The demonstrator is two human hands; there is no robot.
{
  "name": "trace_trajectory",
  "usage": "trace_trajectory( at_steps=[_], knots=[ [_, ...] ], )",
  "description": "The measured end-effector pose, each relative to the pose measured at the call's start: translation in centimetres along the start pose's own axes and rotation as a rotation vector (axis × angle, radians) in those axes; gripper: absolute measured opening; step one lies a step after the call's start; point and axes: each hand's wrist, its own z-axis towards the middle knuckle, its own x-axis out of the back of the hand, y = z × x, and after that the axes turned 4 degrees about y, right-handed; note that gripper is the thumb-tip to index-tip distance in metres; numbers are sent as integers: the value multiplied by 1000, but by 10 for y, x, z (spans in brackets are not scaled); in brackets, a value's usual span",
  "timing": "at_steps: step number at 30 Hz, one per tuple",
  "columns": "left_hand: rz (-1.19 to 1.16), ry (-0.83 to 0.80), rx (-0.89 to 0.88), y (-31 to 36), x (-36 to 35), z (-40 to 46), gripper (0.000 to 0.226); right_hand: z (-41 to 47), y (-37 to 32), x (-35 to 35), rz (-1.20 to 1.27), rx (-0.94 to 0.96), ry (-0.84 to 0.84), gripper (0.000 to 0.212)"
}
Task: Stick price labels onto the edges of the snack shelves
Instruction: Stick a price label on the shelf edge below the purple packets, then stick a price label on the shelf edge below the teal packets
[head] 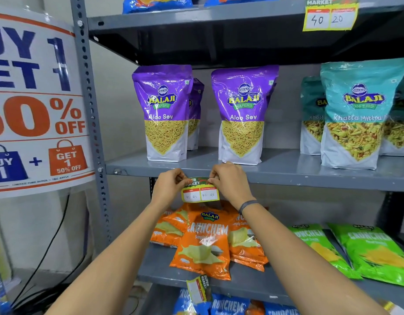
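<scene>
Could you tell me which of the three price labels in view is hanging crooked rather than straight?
The label on the lowest shelf edge, below the orange Crunchem packs, hangs twisted sideways. The label in both hands and the top-right label sit level.
</scene>
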Motion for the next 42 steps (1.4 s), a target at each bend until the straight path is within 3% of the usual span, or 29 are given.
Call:
trace_trajectory(
  at_steps=[6, 12, 21, 25, 28, 33, 39, 42],
  knots=[
    [-10, 35, -60, 9, 2, 10, 18, 2, 1, 7, 195, -117, 29, 11],
    [64, 82, -60, 14, -1, 11, 26, 6, 0, 8, 191, -150, 38, 11],
    [216, 244, 0, 24, -14, 1, 43, 3, 3, 0, 180, -107, 98, 9],
    [397, 423, -92, 32, -24, -10, 40, -15, 19, 2, 209, -94, 248, 14],
    [326, 453, -231, 51, -46, -20, 28, -32, 48, 18, 202, -137, 371, 11],
    [168, 336, -377, 115, -113, -42, 13, -63, 130, 69, 132, -240, 485, 11],
    [47, 238, -502, 221, -221, -79, 13, -114, 249, 154, -62, -376, 568, 14],
    [9, 130, -452, 279, -276, -104, 21, -138, 311, 196, -154, -436, 595, 14]
  ],
)
